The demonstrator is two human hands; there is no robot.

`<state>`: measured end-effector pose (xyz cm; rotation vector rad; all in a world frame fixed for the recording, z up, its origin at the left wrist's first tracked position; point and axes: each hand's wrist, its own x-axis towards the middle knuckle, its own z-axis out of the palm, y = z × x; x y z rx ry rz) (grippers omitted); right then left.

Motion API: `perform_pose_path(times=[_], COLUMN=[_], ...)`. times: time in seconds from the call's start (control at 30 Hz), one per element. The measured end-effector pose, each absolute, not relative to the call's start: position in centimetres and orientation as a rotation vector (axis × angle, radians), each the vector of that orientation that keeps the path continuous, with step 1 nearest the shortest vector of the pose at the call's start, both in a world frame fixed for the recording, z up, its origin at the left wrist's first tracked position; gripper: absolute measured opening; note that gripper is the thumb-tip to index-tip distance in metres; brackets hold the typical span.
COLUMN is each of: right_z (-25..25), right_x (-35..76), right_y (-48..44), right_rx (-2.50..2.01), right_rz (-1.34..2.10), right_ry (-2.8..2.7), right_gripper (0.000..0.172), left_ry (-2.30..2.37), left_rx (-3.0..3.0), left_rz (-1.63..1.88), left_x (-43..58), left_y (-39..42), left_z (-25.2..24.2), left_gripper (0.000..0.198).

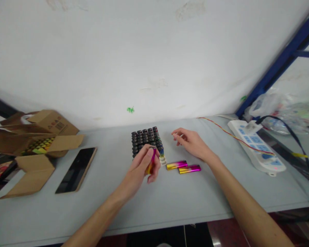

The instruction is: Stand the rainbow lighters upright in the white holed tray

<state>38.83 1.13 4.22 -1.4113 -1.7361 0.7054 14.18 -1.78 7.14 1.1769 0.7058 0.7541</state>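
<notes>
Fingers of my left hand (142, 164) are wrapped round a shiny yellow and purple piece (151, 161), held upright in front of a block of small black parts (145, 137) set in rows. Part of a pale tray (163, 160) shows at the block's right corner. Two more yellow and purple pieces, one (176, 165) slightly behind the other (190, 169), lie on the table between my hands. To the right of the black parts, my right hand (189, 140) hovers with curled fingers; whether its fingertips hold anything small is not clear.
An open cardboard box (59, 123) with yellow and dark items stands at the left, its flaps spread over the grey table (113, 206). A phone (76, 169) lies beside it. At the right are a power strip (257, 145), a red-yellow wire, black cable and plastic bags (273, 106).
</notes>
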Motion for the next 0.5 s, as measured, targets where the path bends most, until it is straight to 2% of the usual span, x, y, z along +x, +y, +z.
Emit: perform_pose_path(times=[0.17, 0.3, 0.5], right_z=[3.7, 3.7, 4.6], right_x=[39.0, 39.0, 39.8], right_y=[1.3, 1.2, 1.1], right_rx=[-1.503, -1.527, -1.582], right_rz=[0.319, 0.311, 0.314], right_ry=[-1.943, -1.960, -1.936], right_gripper=[0.020, 0.021, 0.021], left_ry=[0.816, 0.921, 0.864], left_rx=[1.692, 2.063, 2.492], left_rz=[0.862, 0.905, 0.867], left_x=[13.1, 13.7, 14.6], left_y=[-0.2, 1.1, 2.2], left_z=[9.8, 10.3, 7.9], left_gripper=[0.034, 0.025, 0.014])
